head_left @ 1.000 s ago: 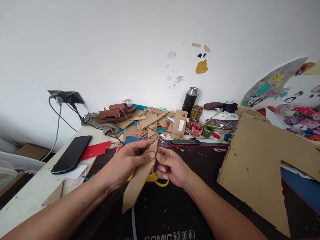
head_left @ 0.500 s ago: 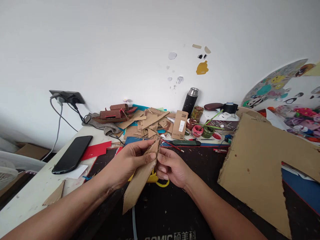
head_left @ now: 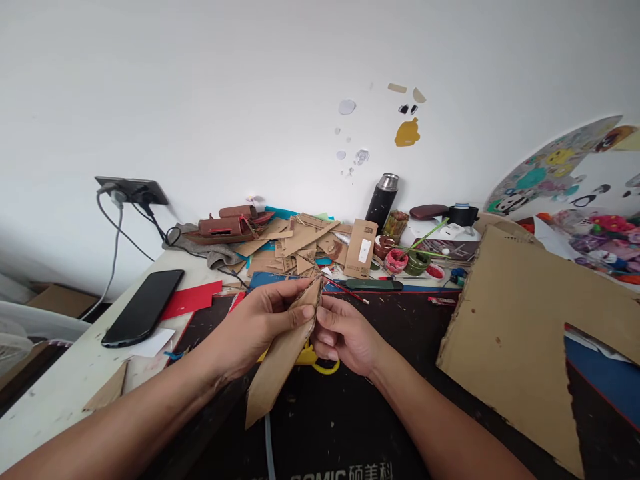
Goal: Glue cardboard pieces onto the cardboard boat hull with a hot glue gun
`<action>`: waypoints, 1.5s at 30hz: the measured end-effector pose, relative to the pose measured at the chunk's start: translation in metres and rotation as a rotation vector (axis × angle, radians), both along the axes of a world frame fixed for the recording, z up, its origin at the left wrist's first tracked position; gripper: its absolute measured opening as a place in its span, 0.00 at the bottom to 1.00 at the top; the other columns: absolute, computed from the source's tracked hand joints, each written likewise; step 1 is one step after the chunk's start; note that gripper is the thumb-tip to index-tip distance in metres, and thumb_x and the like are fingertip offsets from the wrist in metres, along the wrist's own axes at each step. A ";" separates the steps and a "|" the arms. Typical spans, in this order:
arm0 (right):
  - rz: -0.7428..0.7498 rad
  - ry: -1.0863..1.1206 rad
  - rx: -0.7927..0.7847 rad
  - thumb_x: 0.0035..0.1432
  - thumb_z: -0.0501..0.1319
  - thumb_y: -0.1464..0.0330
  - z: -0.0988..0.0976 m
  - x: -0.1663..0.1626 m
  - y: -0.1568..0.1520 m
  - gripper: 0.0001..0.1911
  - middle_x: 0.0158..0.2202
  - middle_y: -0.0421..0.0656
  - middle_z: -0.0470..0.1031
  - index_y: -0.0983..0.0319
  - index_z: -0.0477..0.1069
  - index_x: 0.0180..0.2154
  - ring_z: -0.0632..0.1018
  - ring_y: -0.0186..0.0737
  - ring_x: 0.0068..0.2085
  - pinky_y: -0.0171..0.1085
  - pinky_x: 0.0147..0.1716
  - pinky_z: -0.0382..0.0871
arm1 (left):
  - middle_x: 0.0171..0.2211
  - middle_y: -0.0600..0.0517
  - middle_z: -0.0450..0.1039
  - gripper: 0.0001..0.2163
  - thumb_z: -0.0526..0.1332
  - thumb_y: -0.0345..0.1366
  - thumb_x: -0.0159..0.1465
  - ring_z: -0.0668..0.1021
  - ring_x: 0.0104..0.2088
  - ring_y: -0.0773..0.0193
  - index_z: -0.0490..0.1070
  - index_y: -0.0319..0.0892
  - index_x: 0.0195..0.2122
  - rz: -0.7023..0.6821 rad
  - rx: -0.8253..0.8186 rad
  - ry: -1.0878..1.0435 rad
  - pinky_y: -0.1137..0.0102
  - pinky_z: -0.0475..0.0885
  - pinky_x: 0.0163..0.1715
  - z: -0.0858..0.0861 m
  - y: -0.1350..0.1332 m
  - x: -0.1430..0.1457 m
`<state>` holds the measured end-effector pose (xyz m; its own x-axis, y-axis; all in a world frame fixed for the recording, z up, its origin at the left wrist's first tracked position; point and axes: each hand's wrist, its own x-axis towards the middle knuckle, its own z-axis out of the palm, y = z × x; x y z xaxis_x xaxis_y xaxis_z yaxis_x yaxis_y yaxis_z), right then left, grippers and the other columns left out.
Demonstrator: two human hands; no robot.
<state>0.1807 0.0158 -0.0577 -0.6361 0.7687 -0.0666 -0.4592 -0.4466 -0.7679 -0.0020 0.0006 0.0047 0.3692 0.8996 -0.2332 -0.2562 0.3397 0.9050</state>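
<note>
Tan cardboard strip (head_left: 281,375), flat, pointed

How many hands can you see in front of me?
2: your left hand holds the cardboard strip, and your right hand is at the strip's right edge, some fingers partly hidden.

The bare left forearm (head_left: 140,407), a long smooth shape, spans the lower left of the frame and narrows to a wrist with fine skin creases on its underside. It leads to the bare left hand (head_left: 250,327), whose thumb has a short, rounded nail. At lower right, the bare right forearm (head_left: 435,413) is broad toward the frame's bottom edge and slimmer at the wrist, joining the bare right hand (head_left: 353,337) near centre.
</note>
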 end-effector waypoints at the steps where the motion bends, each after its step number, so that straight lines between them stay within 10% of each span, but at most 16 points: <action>1: 0.001 0.003 0.000 0.56 0.79 0.53 0.000 0.000 0.000 0.25 0.19 0.29 0.62 0.61 0.69 0.35 0.56 0.26 0.18 0.28 0.16 0.51 | 0.46 0.45 0.88 0.25 0.82 0.42 0.55 0.87 0.39 0.56 0.85 0.43 0.54 -0.005 0.001 0.004 0.67 0.81 0.43 0.000 0.000 0.000; 45: 0.017 0.011 0.012 0.55 0.80 0.52 0.000 0.000 0.001 0.26 0.19 0.28 0.62 0.61 0.70 0.38 0.57 0.26 0.18 0.29 0.16 0.51 | 0.48 0.43 0.87 0.25 0.81 0.42 0.56 0.87 0.45 0.49 0.85 0.43 0.55 -0.001 0.032 0.040 0.62 0.80 0.46 0.001 -0.002 0.000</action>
